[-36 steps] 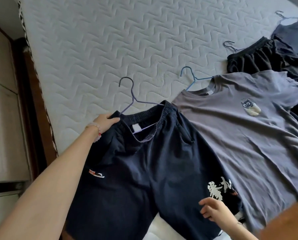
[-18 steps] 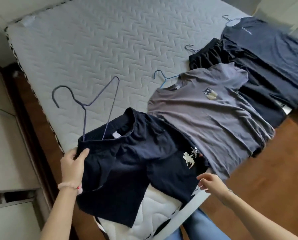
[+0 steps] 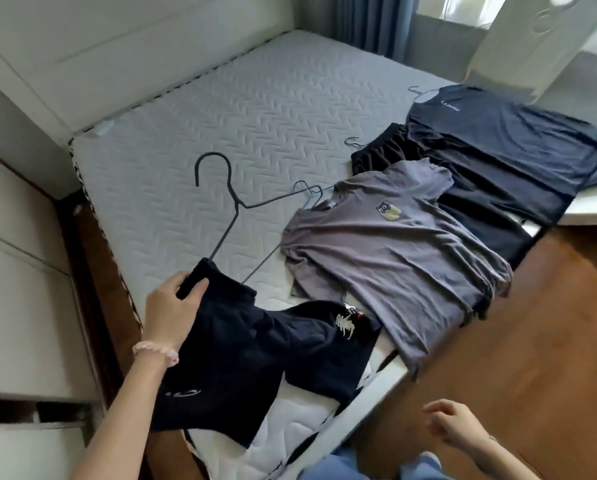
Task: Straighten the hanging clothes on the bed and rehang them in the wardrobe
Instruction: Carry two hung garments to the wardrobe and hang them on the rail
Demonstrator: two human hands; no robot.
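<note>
Dark navy shorts [image 3: 241, 351] with a white print hang from a dark wire hanger [image 3: 227, 209], lifted off the near corner of the bed [image 3: 220, 109]. My left hand [image 3: 172, 313] grips the waistband corner over the hanger's end. My right hand [image 3: 452, 424] hovers over the floor at the lower right, fingers loosely curled, holding nothing. A grey T-shirt [image 3: 394, 251] with an owl patch lies flat on a blue hanger [image 3: 307, 192]. Beyond it lie black shorts [image 3: 380, 150] and a navy T-shirt [image 3: 497, 133], each on a hanger.
White wardrobe panels [image 3: 20, 306] stand at the left, close to the bed's edge. A white headboard [image 3: 134, 46] runs along the far side. Wooden floor [image 3: 532, 341] lies to the right, and blue curtains [image 3: 373, 19] hang at the back.
My left hand has raised the navy shorts and hanger off the mattress. My right hand has let go of the shorts' leg and dropped back to the lower right. The view has pulled back.
</note>
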